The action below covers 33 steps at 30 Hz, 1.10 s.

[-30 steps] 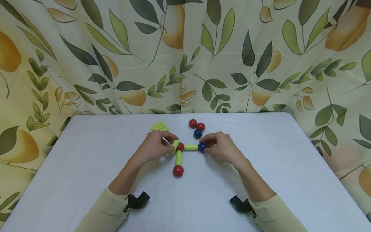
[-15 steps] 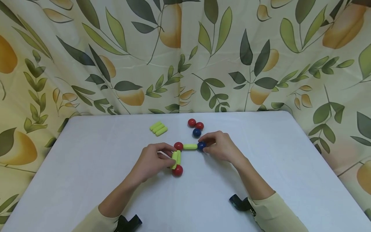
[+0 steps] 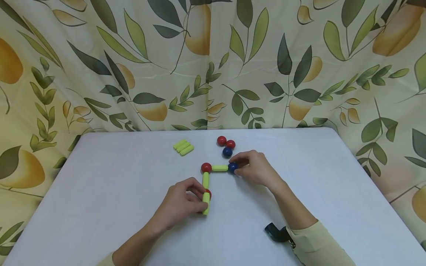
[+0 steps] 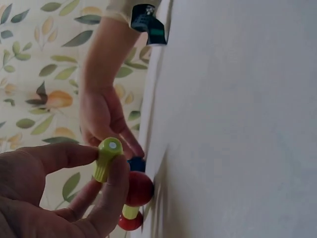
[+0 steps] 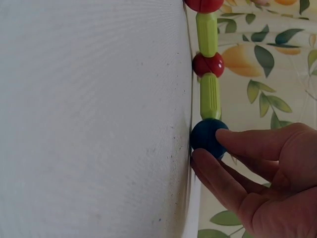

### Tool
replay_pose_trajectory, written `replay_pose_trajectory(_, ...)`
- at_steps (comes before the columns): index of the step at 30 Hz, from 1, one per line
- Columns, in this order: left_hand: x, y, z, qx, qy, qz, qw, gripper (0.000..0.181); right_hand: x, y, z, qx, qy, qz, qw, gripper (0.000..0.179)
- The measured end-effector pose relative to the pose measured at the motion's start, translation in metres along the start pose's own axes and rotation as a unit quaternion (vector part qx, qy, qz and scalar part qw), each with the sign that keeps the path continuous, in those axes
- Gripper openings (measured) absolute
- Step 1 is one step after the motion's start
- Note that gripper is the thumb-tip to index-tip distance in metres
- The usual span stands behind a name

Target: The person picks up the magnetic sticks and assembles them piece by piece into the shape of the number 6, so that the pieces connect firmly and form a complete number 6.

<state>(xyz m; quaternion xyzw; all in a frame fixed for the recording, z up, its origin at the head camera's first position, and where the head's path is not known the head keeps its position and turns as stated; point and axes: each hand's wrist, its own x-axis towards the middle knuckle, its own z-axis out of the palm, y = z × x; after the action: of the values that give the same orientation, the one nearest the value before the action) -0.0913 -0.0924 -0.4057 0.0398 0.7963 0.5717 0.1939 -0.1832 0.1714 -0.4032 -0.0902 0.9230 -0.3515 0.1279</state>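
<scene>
Left hand (image 3: 184,199): grip narrow, thumb and fingers pinching a loose yellow-green stick (image 3: 206,204), its end face showing a pale round spot in the left wrist view. Stick overlaps the near red ball (image 3: 209,193) in the head view; contact between them cannot be told. Right hand (image 3: 254,168): grip closed round the blue end ball (image 3: 232,168), thumb and fingertips on its sides. From that ball a crosswise stick (image 3: 219,168) runs to the corner red ball (image 3: 206,168); from there a lengthwise stick (image 3: 205,180) comes toward the person and meets the near red ball, the whole forming an angle on the white counter (image 3: 299,177). Behind the angle, a cluster of two red balls (image 3: 226,142) and one spare blue ball (image 3: 227,152); to their left, three spare sticks (image 3: 183,147) lying side by side. Black wrist device (image 3: 277,232) at the pale right sleeve (image 3: 319,244). Beyond the counter's far edge, a hanging cloth (image 3: 246,74) printed with leaves and orange fruit.
</scene>
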Motion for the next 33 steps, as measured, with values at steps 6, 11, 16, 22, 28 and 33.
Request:
replay_pose_trajectory(6, -0.005, 0.0, 0.005, 0.051, -0.003, -0.008, 0.9987, 0.027, -0.001, -0.001, -0.002, 0.002, -0.001, 0.001, 1.0, 0.03)
replay_pose_trajectory(11, -0.007, 0.0, 0.007, 0.079, -0.001, -0.023, 0.9966, 0.026, -0.002, -0.003, -0.002, 0.003, 0.001, -0.001, 1.0, 0.03)
replay_pose_trajectory(16, -0.007, -0.002, 0.008, 0.092, -0.006, -0.036, 0.995, 0.024, -0.002, -0.002, -0.002, 0.004, 0.002, -0.002, 1.0, 0.03)
replay_pose_trajectory(22, -0.006, -0.006, 0.01, 0.091, -0.012, -0.038, 0.9951, 0.021, -0.002, -0.002, 0.0, 0.004, 0.002, -0.002, 1.0, 0.03)
replay_pose_trajectory(28, -0.005, -0.01, 0.01, 0.093, -0.008, -0.034, 0.995, 0.021, -0.002, -0.002, 0.0, 0.002, 0.001, -0.006, 1.0, 0.03)
replay_pose_trajectory(33, -0.005, -0.01, 0.01, 0.096, -0.004, -0.027, 0.995, 0.021, -0.002, -0.002, -0.001, -0.001, 0.001, -0.004, 1.0, 0.03)
